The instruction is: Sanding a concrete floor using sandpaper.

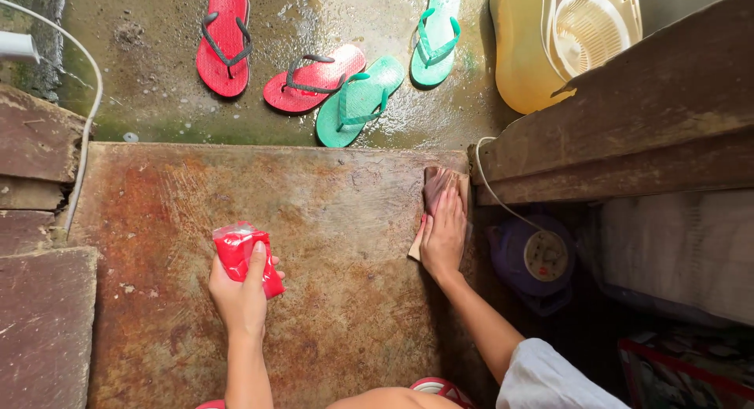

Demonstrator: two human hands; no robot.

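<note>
While both forearms reach forward from the bottom of the head view, the left hand (239, 295) stands with its wrist straight and its back toward the camera, over the near left part of a worn, rust-brown slab (330, 220). Its fingers are closed around a small red plastic packet (245, 256), the thumb lying up the packet's front and the rest curled behind it, so that the packet sticks out above and to the right of the fist. The right hand (444, 235) stretches further out along the slab's right edge, the arm angled in from a white sleeve (542, 377) at the lower right. Its fingers are open, held straight and close together, and pressed flat, palm down, on a folded reddish-brown cloth (434, 191) that lies at the far right corner of the slab, just beside a dark wooden ledge (628, 118). The cloth shows beyond the fingertips and along the left of the hand. Below the ledge sits a purple round cord reel (534, 260) with a pale face, a white cable running up from it. Beyond the slab's far edge, on wet concrete floor (157, 79), lie two red flip-flops (267, 63) and two green flip-flops (393, 71), well apart from both hands. A yellow plastic tub (518, 56) stands at the upper right.
</note>
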